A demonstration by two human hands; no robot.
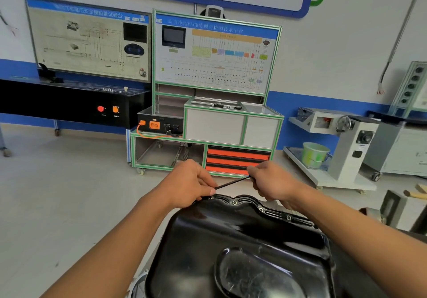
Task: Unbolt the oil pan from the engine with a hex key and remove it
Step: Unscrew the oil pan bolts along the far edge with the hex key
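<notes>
The glossy black oil pan [240,242] fills the lower middle, its far flange dotted with several bolts [234,202]. A thin black hex key [232,183] slants from the flange's far left corner up to the right. My left hand [193,183] pinches the key's lower end right at the corner bolt [210,197]. My right hand [271,181] grips the upper end of the long arm, its fingers curled round it. The engine under the pan is mostly hidden; a bit of metal shows at the lower left [138,284].
A green-framed training bench [208,103] with orange drawers stands just beyond the pan. A black console [69,103] is at the left, a white engine stand [346,145] with a green bucket [314,154] at the right. Bare floor lies to the left.
</notes>
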